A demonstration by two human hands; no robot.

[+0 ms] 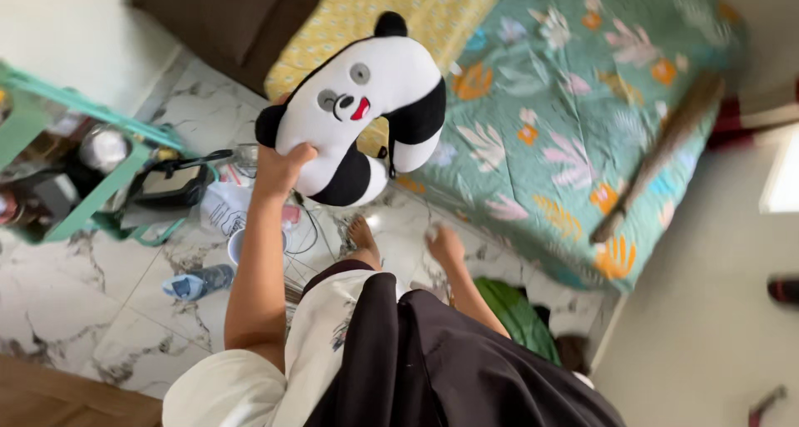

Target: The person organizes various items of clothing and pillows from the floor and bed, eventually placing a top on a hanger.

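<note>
Shelf: a green rack [100, 190] crowded with jars stands at left.
Left hand: the left hand [281, 165] grips a panda plush [366, 102] by its lower edge, held above the marble floor [66, 294].
Risk: that thin grip could likely slip, dropping it among clutter below.
Right hand: the right hand [447, 245] hangs low; blurred, its grasp cannot be told.
Bed: a floral sheet [583, 102] with a stick [657, 156] lies right.

white marbled floor tiles [50, 302], floral bedspread [574, 119], perhaps a green shelf [91, 186]
</note>
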